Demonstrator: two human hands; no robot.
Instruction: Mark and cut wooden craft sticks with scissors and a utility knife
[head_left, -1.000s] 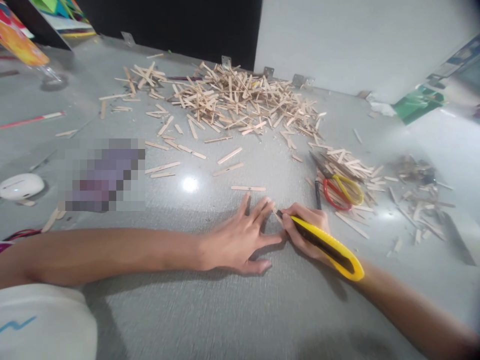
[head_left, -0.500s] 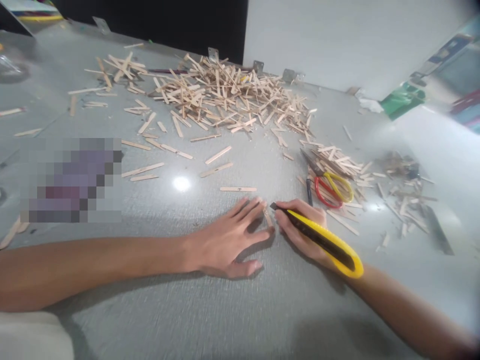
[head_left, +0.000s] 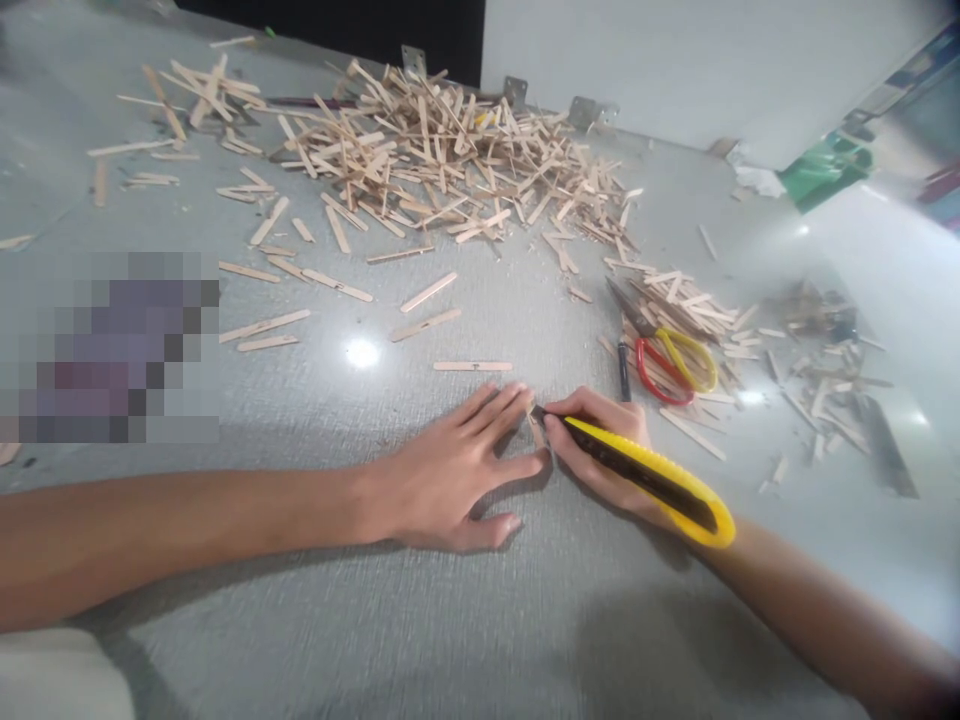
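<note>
My left hand (head_left: 457,475) lies palm down on the grey table (head_left: 420,625), fingers spread. Its fingertips press on a small wooden stick (head_left: 535,428), partly hidden under them. A yellow and black utility knife (head_left: 649,475) is gripped in my right hand (head_left: 592,450), its handle slanting back over the wrist. The knife's blade tip touches or nearly touches the stick beside my left fingertips; I cannot tell which. Just beyond my left fingers lies a single flat craft stick (head_left: 472,366) with a dark mark at its middle.
A large heap of craft sticks (head_left: 442,150) spreads along the back by a white panel (head_left: 637,70). Scissors (head_left: 664,350) with red and yellow handles and a black pen (head_left: 624,372) lie at right. Farther right are stick scraps (head_left: 825,400) and a metal blade (head_left: 889,450).
My right hand has brought the knife tip slightly left, up to the stick by my left fingertips. My left hand stays in place. The view has tilted slightly.
</note>
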